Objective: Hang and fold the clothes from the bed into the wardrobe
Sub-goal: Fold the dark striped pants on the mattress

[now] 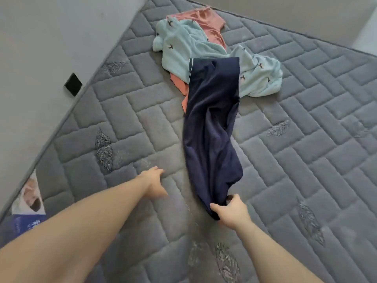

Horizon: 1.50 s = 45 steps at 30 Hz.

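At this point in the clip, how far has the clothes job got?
Nothing looks done: no garment lies folded, and no wardrobe or hanger is in view. In hand: the right hand grips the near end of the navy garment, stretched across the mattress; the left hand is open, holding nothing. Left: the mint bird-print garment and the pink garment, heaped together.

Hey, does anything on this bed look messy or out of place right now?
Yes. A light blue garment and a pink one lie crumpled in a heap on the mattress. The navy garment trails from that heap, its near end held in the right hand.
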Available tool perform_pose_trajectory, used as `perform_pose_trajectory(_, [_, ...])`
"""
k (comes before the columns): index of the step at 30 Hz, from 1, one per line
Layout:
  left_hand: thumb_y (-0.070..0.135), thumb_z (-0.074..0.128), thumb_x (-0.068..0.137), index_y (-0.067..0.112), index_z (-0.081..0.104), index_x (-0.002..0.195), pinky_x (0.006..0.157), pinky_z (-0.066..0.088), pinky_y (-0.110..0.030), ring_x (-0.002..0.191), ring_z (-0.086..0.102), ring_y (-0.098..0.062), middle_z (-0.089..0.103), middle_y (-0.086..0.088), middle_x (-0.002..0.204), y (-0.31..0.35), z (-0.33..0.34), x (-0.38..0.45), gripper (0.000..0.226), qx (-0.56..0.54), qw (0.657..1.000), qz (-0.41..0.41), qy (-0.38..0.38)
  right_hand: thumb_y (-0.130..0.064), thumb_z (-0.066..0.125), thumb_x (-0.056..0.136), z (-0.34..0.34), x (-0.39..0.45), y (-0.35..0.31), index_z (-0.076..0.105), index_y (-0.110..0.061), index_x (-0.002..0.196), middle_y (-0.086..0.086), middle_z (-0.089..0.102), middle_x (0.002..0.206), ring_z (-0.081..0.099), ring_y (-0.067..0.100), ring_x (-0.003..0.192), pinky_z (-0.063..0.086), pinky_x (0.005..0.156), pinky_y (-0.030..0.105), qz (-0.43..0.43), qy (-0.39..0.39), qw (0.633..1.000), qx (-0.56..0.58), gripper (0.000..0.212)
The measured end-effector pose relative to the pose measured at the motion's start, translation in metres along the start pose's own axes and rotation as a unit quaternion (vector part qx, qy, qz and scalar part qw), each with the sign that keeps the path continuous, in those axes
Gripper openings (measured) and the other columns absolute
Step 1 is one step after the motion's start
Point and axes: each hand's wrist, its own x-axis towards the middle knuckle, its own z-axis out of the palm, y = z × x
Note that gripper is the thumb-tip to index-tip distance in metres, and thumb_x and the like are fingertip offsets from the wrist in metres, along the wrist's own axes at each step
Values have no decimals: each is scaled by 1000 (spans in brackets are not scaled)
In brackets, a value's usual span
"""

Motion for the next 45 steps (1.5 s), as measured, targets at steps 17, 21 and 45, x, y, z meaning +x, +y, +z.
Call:
perform_pose_trajectory(17, [25,81,78,28,66,119,95,50,-39,107,55,-14,64,13,115,139,-26,-380,44,-150,835,434,303,-14,60,101,-177,-367,23,71,-19,123,6,78,111,69,14,70,48,66,24,-121,-100,907,391,25])
perform_pose_trajectory(21, [21,70,75,30,76,99,81,50,-40,89,61,-14,71,12,90,168,-40,-416,26,-114,844,445,277,-12,62,100,-203,-402,56,70,-21,124,5,79,108,71,16,75,51,68,28,-144,-78,894,416,27])
perform_pose_trajectory(45, [48,78,87,30,78,96,81,55,-32,90,70,-5,76,12,91,290,-150,-621,20,-209,788,413,407,-35,80,85,-402,-456,138,69,-35,86,-17,70,68,58,-2,57,40,55,12,-386,245,880,128,11])
